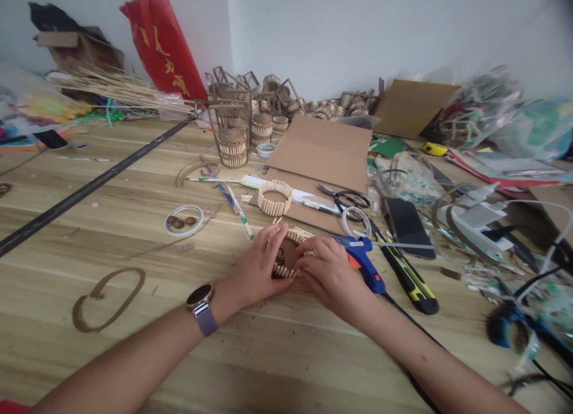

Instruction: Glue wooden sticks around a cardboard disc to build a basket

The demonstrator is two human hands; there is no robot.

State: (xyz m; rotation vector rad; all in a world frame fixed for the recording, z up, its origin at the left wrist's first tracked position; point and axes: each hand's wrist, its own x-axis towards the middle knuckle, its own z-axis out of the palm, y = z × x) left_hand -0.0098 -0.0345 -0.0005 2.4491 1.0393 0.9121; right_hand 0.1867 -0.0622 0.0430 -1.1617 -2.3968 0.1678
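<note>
A round of short wooden sticks [283, 272] stands on the table in front of me, with a cardboard disc [292, 254] inside it that bears dark written characters. My left hand [253, 269] wraps round its left side, thumb at the near edge and fingers at the far one. At the right edge, the bent fingers of my right hand [333, 274] are closed on the stick round; any single small piece between them is hidden. A blue glue gun [369, 268] lies just right of my right hand. Behind my hands stands a second, pale stick ring [274, 199].
Scissors [347, 198], a yellow-black utility knife [409, 277] and a phone [408, 226] lie to the right. White tape [183, 221] encircles brown beads. Cardboard sheets [322, 145] and several small stick buckets [233, 145] stand farther back. A cord trails from the glue gun.
</note>
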